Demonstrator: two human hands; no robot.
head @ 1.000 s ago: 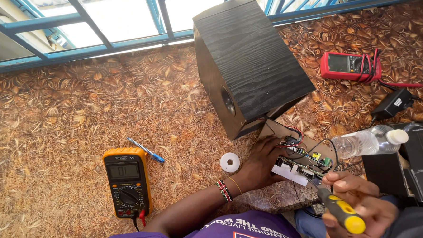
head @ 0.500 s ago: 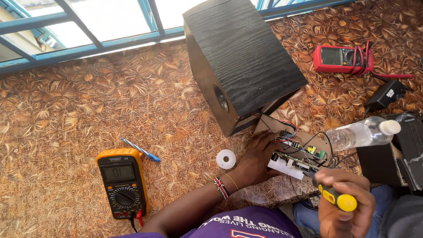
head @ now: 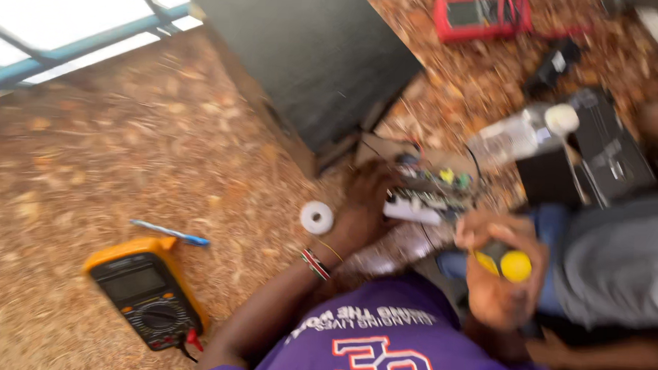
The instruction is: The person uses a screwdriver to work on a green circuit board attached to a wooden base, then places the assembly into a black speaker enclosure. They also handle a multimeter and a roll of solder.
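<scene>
Closer and blurred since half a second ago, orange multimeter near left, white tape roll beside left hand, its fingers pressed flat on circuit board, right hand fisted around yellow-handled screwdriver, black speaker box far behind.

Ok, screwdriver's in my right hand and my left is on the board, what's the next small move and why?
Probably bring the screwdriver tip down to the board: the right hand holds it just short, while the left hand already steadies the board. The frame is blurred, so the exact screw can't be told.
</scene>
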